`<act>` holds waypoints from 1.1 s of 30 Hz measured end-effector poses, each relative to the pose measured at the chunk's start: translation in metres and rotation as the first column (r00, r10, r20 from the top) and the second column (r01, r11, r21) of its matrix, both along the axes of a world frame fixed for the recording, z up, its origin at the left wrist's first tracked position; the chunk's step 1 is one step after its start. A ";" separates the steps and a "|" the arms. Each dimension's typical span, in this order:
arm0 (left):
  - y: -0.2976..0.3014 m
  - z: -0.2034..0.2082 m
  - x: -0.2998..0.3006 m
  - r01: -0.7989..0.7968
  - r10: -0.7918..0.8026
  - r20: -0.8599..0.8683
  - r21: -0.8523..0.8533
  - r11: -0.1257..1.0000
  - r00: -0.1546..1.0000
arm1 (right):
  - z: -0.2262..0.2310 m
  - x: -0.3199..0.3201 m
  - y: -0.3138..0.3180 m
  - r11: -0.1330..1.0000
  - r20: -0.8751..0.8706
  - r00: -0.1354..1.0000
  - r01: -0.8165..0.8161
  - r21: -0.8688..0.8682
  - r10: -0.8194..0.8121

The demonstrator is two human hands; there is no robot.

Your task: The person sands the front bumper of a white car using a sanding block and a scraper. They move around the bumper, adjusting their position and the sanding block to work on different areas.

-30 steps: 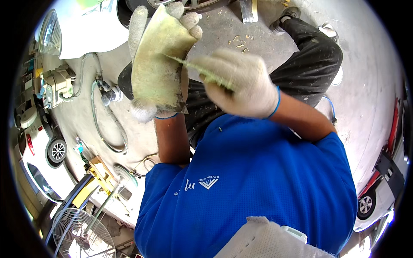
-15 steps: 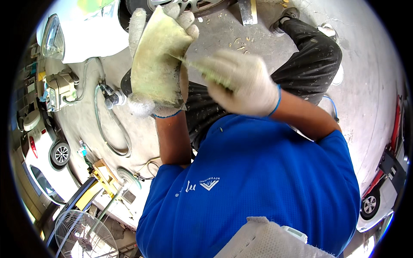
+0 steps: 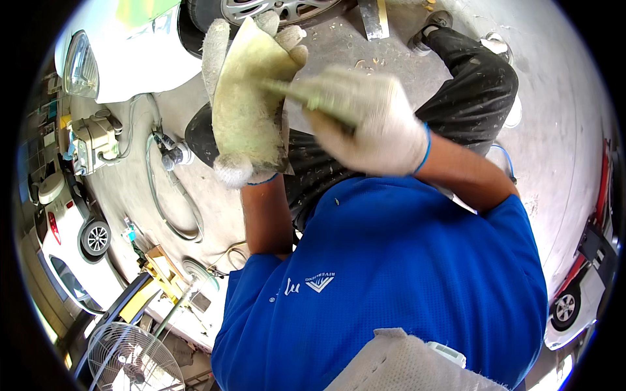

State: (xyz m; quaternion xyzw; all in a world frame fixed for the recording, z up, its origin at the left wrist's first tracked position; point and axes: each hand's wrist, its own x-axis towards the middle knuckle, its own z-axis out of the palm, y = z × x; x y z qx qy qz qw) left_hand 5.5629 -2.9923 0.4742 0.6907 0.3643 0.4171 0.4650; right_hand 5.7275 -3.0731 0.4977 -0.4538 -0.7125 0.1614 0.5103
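Note:
My left hand (image 3: 215, 58), in a pale knitted glove, holds a flat putty board (image 3: 251, 98) from beneath. Its thumb and fingertips show around the far edges. Yellow-green putty is smeared over the board's face, and a fuzzy white lump (image 3: 233, 171) sits at its near left corner. To the right, my right hand (image 3: 375, 124), in a similar glove, is closed around a putty knife (image 3: 319, 101). The blade tip reaches over the middle of the board; whether it touches is hard to tell. Motion blurs this hand and the knife.
A white car's front (image 3: 130, 58) and a wheel (image 3: 280, 8) are at the far left and top. On the floor at left lie a power sander (image 3: 175, 155) with a hose (image 3: 153, 189) and a beige machine (image 3: 94, 140). A caged fan (image 3: 134, 362) stands near left.
My left hand and the board have shifted slightly right and nearer. My right hand has tilted a little, and the knife lies across the board's right edge.

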 end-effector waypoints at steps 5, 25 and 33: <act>-0.010 0.020 0.012 0.047 0.114 -0.477 0.312 0.949 0.871 | -0.003 -0.005 0.002 0.996 -0.047 0.998 0.054 0.073 -0.051; -0.021 0.011 0.020 0.064 0.012 0.484 -0.139 0.988 0.875 | 0.005 0.012 0.021 0.999 -0.034 0.999 0.033 0.036 -0.031; -0.025 0.021 0.012 0.098 -0.001 0.347 -0.262 0.960 0.938 | 0.011 0.011 0.016 0.995 0.000 0.996 0.092 -0.040 -0.092</act>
